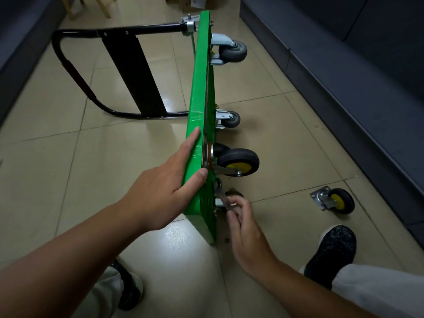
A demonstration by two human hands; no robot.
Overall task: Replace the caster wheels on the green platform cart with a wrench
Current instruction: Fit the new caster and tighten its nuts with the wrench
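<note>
- Glossy beige floor tiles (286, 138) fill the room, with a dark low furniture base (344, 76) running along the right side.
- Left hand (165, 187) lies flat on the upturned edge of the green platform cart (198, 88), fingers straight along the deck and thumb pressed on its rim, gripping nothing.
- Right hand (247, 232) is low beside the cart's underside, fingers curled round a shiny metal tool (223, 198); motion blur hides what kind of tool it is.
- That tool meets the lowest caster (235, 194), which is mostly hidden behind the fingers.
- Just above it a black caster with a yellow hub (238, 161) is mounted on the underside.
- Farther along the deck sit two grey-wheeled casters (230, 119), the far one (232, 51) near the handle bracket.
- The cart stands on its long side, its black handle (68, 72) stretched out to the left.
- A loose yellow-hubbed caster (339, 200) lies on the tiles to the right, well apart from the cart.
- A dark shoe (332, 251) rests near it.
</note>
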